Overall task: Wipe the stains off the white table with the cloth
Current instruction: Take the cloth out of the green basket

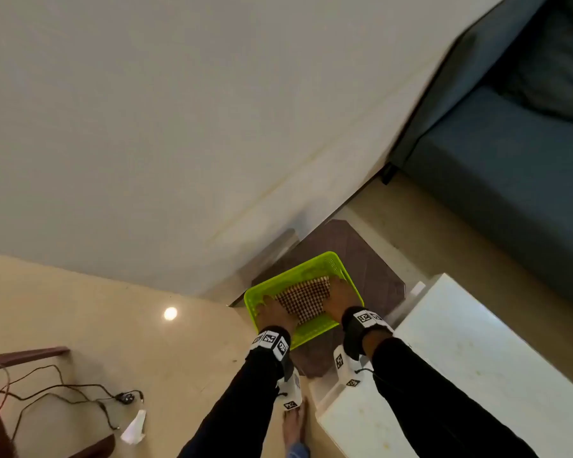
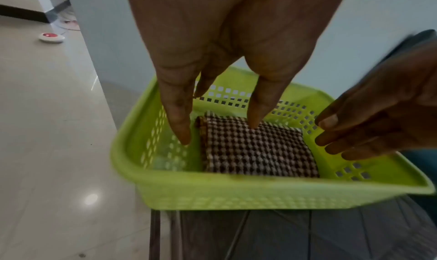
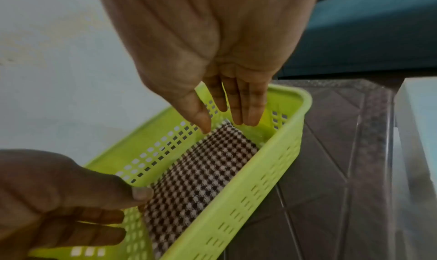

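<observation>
A brown-and-white checked cloth lies folded in a lime-green perforated basket. My left hand hangs over the basket's left end, fingers straight and spread, tips just above the cloth. My right hand points straight fingers down into the other end, near the cloth's edge and the basket wall. Neither hand visibly grips the cloth. The white table stands at the lower right with faint yellowish marks.
The basket sits on a dark brown plastic stool between a white wall and the table. A blue sofa is beyond. Black cables trail over the tiled floor at the left, beside dark wooden furniture.
</observation>
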Motion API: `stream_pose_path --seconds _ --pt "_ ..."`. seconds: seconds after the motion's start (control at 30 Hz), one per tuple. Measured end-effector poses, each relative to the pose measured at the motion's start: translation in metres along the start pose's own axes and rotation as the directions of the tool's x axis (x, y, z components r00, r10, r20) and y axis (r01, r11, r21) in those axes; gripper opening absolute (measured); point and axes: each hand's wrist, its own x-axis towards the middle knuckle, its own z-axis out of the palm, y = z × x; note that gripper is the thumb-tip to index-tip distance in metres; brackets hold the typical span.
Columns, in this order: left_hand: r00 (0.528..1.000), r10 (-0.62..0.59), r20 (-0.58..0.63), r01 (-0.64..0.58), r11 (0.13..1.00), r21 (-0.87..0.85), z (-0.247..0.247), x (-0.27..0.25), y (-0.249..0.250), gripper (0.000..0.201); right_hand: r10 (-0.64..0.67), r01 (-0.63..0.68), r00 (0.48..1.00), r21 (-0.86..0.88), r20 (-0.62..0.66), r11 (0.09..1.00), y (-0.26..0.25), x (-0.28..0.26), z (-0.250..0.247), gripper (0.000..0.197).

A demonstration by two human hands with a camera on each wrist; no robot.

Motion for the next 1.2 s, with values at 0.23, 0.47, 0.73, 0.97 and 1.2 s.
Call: stream_pose_path --seconds 0.23,0.47,0.73,0.97,1.2 --pt "0.998 -0.042 0.051 0.044 0.999 -0.032 0.008 0.041 -0.004 0.107 0.049 -0.046 0.998 -0.075 0.033 0.996 -0.002 0.031 0.016 0.069" --pt "0.994 0.099 0.040 -0.101 0.992 0.074 0.013 0.055 -0.016 0.045 0.036 -0.027 0.996 -0.108 0.085 0.994 0.013 0.042 0.023 0.069" --pt "0.959 0.282 0.018 -0.282 0.952 0.118 -0.018 0.020 -0.009 0.026 -0.029 0.032 0.998 0.065 -0.049 0.997 0.007 0.000 0.002 0.037" --pt "0.923 0.383 -0.032 -0.343 0.784 -0.517 -0.027 -0.053 -0.022 0.029 0.033 0.010 0.999 0.761 -0.042 0.649 0.057 -0.097 -0.024 0.043" --pt "0.931 0.364 0.024 -0.261 0.712 -0.652 0.069 -0.150 -0.032 0.031 0.193 -0.041 0.981 0.944 -0.024 0.327 0.143 -0.220 0.017 0.018"
